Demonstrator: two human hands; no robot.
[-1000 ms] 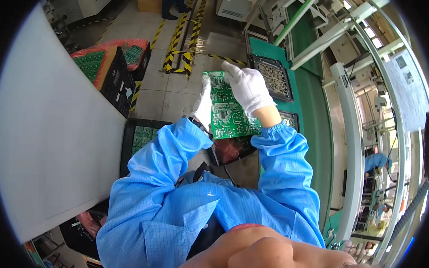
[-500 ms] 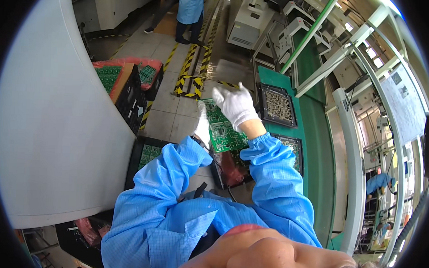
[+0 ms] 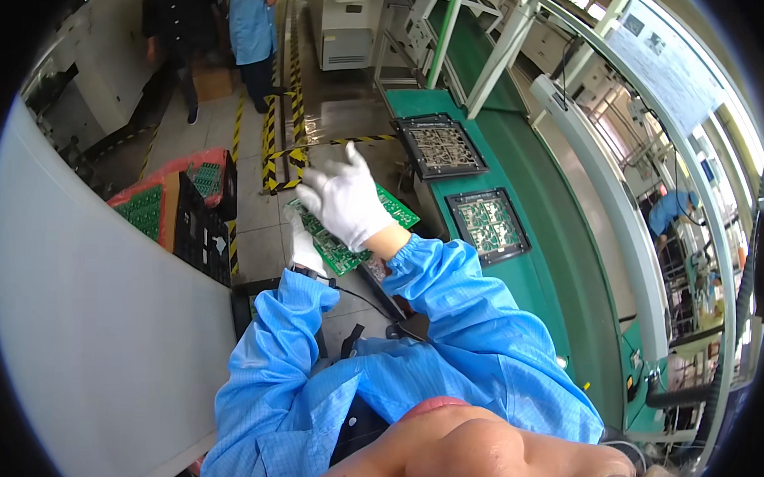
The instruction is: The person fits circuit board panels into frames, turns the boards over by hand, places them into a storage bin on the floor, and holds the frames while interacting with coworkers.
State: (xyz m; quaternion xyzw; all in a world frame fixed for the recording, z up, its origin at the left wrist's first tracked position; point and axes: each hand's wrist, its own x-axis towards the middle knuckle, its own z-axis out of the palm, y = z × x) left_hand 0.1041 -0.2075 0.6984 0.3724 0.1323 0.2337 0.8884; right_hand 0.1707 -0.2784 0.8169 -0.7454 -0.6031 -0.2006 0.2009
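Held up, not yet set down, the green printed circuit board [image 3: 339,255] is toward nine o'clock of centre, left hand [image 3: 305,244] clasping its edge, right hand [image 3: 347,205] spread wide over it, contact unclear.

Gloves [image 3: 346,205] of soft, matt white cloth; a board [image 3: 397,208], smooth with a glossy green finish; sleeves [image 3: 480,313] in thin blue cloth with a faint sheen; at left, a smooth matt panel [image 3: 102,313] and crinkled glossy film [image 3: 151,182]; at right, a smooth green bench [image 3: 519,281], matt black frames [image 3: 461,227]
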